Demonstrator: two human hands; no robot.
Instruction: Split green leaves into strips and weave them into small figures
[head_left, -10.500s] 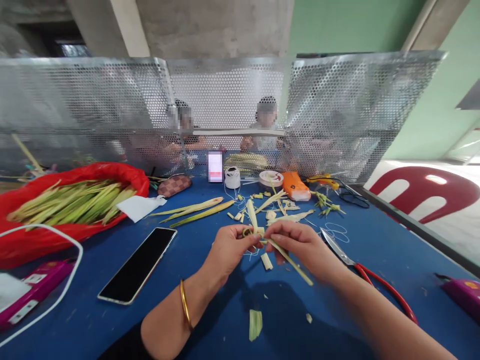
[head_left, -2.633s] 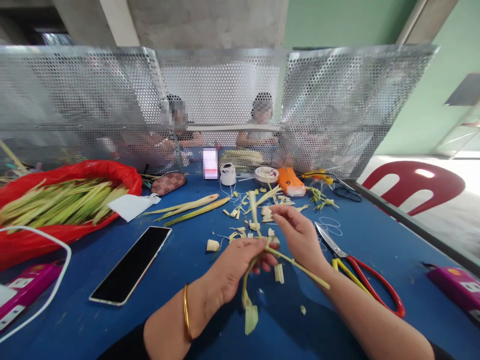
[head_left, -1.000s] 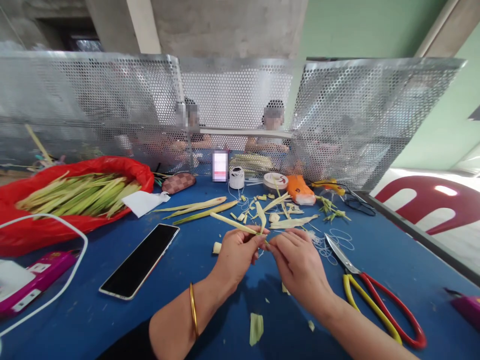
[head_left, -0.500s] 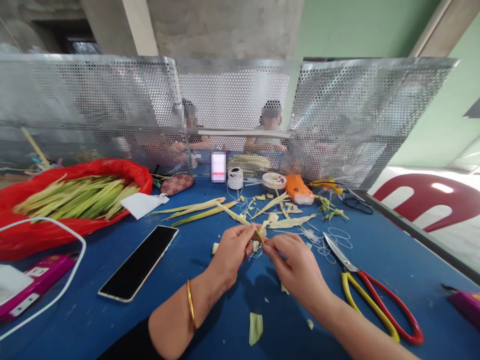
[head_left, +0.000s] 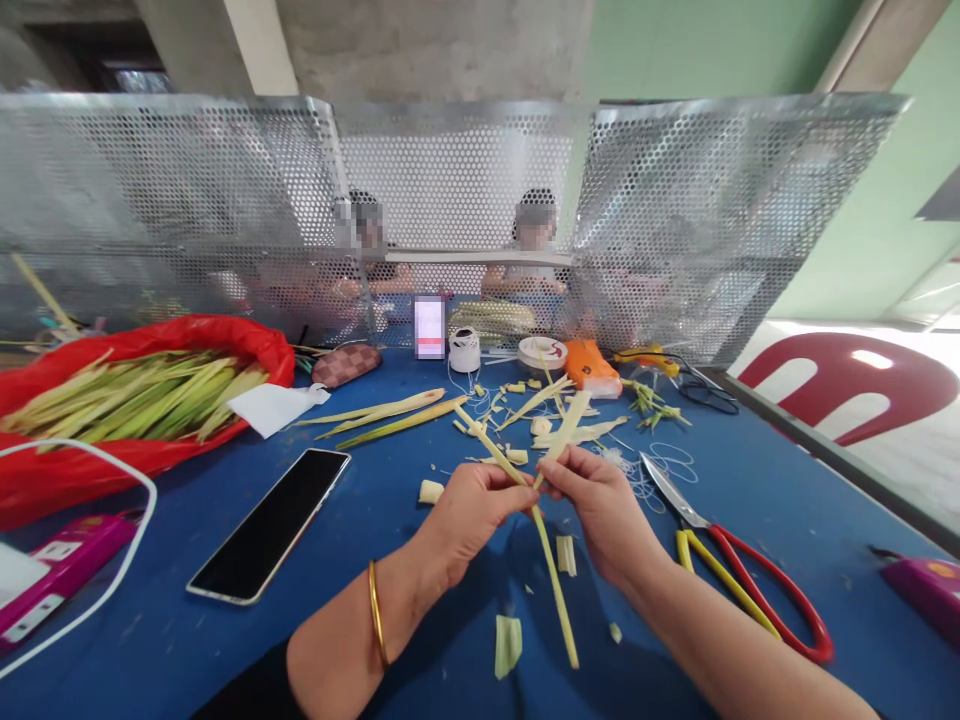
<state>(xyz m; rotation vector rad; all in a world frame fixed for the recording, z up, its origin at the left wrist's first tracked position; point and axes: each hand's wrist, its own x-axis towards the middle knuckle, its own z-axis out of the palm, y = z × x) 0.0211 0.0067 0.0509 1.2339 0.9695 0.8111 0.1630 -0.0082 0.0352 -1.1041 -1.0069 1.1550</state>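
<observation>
Pinching leaf strip (head_left: 553,585) between both hands (head_left: 536,490).

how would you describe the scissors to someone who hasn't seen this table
Start at the blue table, then go right of the right hand. The scissors lie there: silver blades pointing away, with one red and one yellow loop handle, unlike the pale leaf scraps around.

Pale yellow-green leaf strip (head_left: 553,585) — blue tabletop (head_left: 420,620), red bag (head_left: 225,345), red-and-yellow scissors (head_left: 750,590), checkered brown pouch (head_left: 346,363).

head-worn view, forward-down (close), over table (head_left: 750,500)
</observation>
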